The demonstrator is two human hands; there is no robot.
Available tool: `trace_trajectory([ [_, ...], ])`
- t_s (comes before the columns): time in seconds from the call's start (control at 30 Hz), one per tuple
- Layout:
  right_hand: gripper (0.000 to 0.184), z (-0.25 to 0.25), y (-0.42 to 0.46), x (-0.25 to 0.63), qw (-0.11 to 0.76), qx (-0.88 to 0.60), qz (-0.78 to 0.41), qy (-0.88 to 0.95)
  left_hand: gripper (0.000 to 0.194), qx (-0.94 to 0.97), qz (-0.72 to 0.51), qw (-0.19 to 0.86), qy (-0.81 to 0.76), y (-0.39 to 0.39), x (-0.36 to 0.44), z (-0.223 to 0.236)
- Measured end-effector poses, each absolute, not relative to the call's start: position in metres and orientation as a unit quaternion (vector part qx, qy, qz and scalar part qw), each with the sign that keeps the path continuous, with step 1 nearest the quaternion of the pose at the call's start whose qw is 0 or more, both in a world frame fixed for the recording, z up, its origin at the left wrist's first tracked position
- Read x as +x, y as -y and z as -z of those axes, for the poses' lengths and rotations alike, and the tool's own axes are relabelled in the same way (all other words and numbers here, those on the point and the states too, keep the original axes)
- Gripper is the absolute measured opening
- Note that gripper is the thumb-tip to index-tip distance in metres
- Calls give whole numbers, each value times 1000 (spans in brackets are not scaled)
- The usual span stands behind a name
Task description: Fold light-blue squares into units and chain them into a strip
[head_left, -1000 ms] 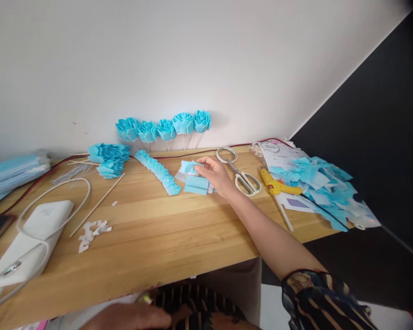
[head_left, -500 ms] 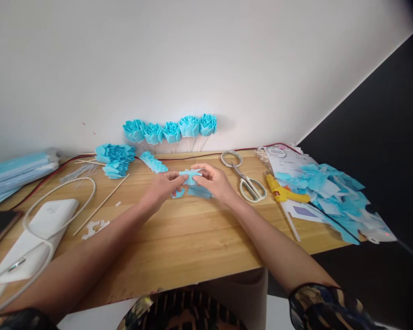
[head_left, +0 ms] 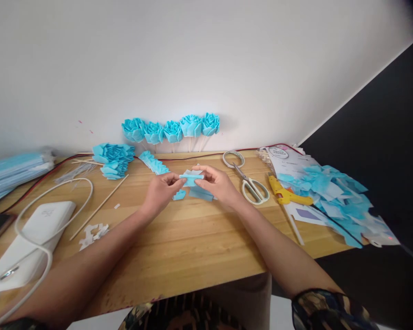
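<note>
Between both hands, above the middle of the wooden table [head_left: 179,247], a small blue and white fabric piece [head_left: 190,180] is stretched level, its upper edge folded or rolled. My left hand [head_left: 163,190] pinches its left end with thumb and forefinger. At the other end, my right hand [head_left: 216,183] grips it the same way, thumb in front. Just below lie a blue fabric piece [head_left: 200,193] and a smaller blue scrap [head_left: 179,195] on the wood. A row of blue folded petals [head_left: 153,162] lies behind my left hand.
Several blue fabric flowers [head_left: 173,132] on sticks lean on the wall. Scissors [head_left: 253,187] and a tape roll [head_left: 233,159] lie right of my hands, then a yellow glue gun [head_left: 287,192] and a heap of blue pieces [head_left: 337,197]. At left are a white power bank [head_left: 37,243] and stick [head_left: 99,207].
The fabric piece now shows a straighter, flatter folded edge between my fingers. My left-hand fingers have curled in more. The whole view has shifted slightly.
</note>
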State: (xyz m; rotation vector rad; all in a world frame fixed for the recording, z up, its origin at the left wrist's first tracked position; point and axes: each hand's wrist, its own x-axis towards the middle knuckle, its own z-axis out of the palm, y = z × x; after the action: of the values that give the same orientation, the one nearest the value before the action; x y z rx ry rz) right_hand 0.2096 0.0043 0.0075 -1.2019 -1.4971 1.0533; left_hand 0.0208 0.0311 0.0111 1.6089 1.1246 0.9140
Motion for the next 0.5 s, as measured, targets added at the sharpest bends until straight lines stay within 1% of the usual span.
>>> trace_trajectory([
  [0.23,39,-2,-9,216,454,-482,-431,613,29,651,-387,478,-445,-34,18,-11],
  [0.4,37,-8,-7,224,421,-477,-437,636,29,658,-387,475,-437,-35,17,-9],
  [0.5,36,-16,-4,226,410,-478,-414,658,28,653,-383,483,-440,-34,17,-7],
])
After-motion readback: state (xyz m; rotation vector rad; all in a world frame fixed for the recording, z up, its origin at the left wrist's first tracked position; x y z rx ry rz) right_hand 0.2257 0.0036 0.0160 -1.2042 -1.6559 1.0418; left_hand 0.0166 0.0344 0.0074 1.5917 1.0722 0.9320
